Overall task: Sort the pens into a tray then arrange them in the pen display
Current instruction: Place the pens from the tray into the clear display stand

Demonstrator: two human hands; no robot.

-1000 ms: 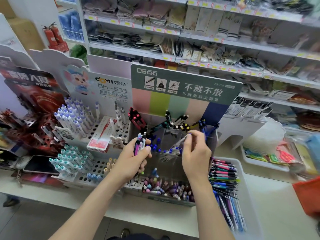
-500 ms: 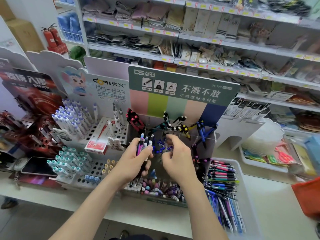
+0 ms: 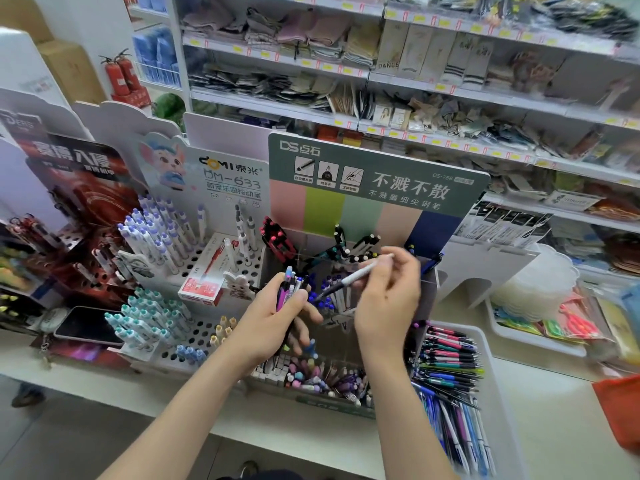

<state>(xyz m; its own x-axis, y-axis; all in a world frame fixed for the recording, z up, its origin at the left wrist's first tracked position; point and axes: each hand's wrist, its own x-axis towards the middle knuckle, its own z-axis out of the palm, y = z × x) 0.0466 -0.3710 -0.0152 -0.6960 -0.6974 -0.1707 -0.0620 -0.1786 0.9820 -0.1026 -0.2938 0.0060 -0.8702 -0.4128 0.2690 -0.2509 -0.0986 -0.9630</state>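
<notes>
My left hand [image 3: 273,323] grips a bundle of pens [image 3: 290,287] upright in front of the green pen display [image 3: 377,188]. My right hand [image 3: 388,303] pinches a single white pen [image 3: 353,277] with a dark tip, held slanted over the display's middle compartments. Dark pens [image 3: 349,251] lean in the display's upper slots and pastel pens [image 3: 322,379] fill its front row. To the right stands a white tray [image 3: 491,341] with many sorted pens [image 3: 450,368] lying in it.
A white perforated display [image 3: 194,271] with blue-capped pens and a red box [image 3: 204,282] stands to the left. A phone [image 3: 86,325] lies on the counter farther left. Shop shelves rise behind. A white bin [image 3: 533,337] and an orange object [image 3: 620,410] sit at the right.
My right hand reached down among the display's pens, then rose with a white pen pinched in its fingers. My left hand kept its bundle almost still.
</notes>
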